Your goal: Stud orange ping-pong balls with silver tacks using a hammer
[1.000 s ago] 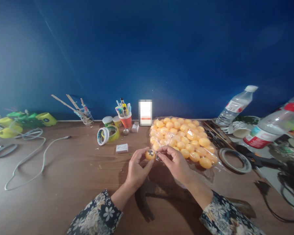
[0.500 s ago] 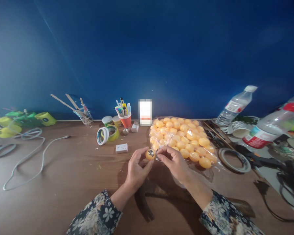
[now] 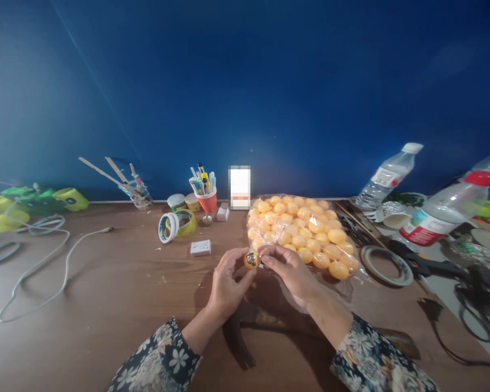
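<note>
My left hand [image 3: 231, 283] is closed around an orange ping-pong ball [image 3: 251, 262], between thumb and fingers. Several dark, shiny patches cover the side of the ball facing me. My right hand [image 3: 288, 272] is closed in a pinch at the ball's right side. A small pale bit shows below its fingertips, too small to name; whatever else it pinches is hidden. Beneath both wrists lies a hammer [image 3: 239, 340] with a wooden handle. Just behind my right hand is a clear plastic bag full of orange balls [image 3: 304, 239].
Tape rolls [image 3: 169, 227], a small white box [image 3: 200, 248] and a red cup of pens [image 3: 207, 201] stand behind my left hand. A white cable [image 3: 67, 256] lies left. On the right are a tape ring [image 3: 386, 265], bottles [image 3: 436, 218] and a black plug [image 3: 430, 309].
My right fingertips have closed in on the ball, and the dark piece seen between them is no longer visible apart from it. The whole view has shifted slightly.
</note>
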The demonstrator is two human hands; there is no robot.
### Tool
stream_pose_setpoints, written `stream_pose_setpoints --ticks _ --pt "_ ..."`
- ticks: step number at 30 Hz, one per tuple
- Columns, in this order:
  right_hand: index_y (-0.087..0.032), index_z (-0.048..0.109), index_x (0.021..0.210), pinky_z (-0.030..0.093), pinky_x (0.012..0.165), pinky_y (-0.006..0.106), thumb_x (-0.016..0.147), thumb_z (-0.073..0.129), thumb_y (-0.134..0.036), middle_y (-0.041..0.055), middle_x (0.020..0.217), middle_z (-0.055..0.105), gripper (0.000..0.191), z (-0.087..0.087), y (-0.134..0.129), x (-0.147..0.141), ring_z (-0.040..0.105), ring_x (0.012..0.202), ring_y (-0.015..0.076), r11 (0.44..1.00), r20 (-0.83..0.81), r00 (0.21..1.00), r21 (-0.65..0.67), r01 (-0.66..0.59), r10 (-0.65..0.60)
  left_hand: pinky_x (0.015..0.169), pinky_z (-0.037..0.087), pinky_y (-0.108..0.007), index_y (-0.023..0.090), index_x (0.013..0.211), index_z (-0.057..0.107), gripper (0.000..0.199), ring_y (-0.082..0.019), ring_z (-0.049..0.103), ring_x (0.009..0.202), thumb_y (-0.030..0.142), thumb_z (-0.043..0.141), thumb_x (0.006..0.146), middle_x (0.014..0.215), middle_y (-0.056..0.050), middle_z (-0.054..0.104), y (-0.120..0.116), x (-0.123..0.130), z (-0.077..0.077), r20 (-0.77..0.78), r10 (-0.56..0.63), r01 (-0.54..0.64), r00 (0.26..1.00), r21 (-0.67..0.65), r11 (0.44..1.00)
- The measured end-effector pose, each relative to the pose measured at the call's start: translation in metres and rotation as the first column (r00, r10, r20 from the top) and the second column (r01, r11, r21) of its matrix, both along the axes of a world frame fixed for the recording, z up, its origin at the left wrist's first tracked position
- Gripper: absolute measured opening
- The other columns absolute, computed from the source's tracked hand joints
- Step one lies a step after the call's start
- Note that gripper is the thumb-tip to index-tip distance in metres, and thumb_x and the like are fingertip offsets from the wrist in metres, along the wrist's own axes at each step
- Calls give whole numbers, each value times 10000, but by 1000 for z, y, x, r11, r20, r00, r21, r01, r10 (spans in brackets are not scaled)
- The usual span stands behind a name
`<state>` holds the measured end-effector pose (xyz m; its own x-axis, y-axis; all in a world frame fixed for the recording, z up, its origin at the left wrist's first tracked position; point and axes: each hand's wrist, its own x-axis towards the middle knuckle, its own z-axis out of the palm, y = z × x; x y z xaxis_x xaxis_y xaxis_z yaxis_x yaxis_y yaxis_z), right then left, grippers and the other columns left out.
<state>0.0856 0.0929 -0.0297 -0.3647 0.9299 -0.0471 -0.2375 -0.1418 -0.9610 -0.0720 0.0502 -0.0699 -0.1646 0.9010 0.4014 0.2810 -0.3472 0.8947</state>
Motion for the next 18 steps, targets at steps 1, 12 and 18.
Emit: stream_pose_setpoints --ticks 1,12,18 --pt "-191 673 703 443 793 308 630 797 -447 33 908 660 294 -1 0 0 556 832 178 1000 -9 1000 -8 -1 1 909 546 -373 226 1117 631 360 -226 649 1028 153 662 765 1092 -74 633 0 0 0 -2 -5 5 1000 2 1000" --pt "-186 670 658 435 864 325 604 823 -428 45 981 668 292 -2 1 0 578 911 192 998 -41 999 -63 -15 12 927 529 -385 230 1128 628 389 -227 633 1040 104 631 759 1091 -70 635 0 -2 0 -83 -6 7 997 11 1000" --pt "-186 664 657 435 857 331 609 820 -439 54 999 680 301 -5 1 -1 581 903 197 998 -40 998 -51 -42 39 918 534 -373 244 1116 642 376 -221 642 1026 115 630 763 1085 -63 645 -1 0 3 -57 -20 20 998 6 1000"
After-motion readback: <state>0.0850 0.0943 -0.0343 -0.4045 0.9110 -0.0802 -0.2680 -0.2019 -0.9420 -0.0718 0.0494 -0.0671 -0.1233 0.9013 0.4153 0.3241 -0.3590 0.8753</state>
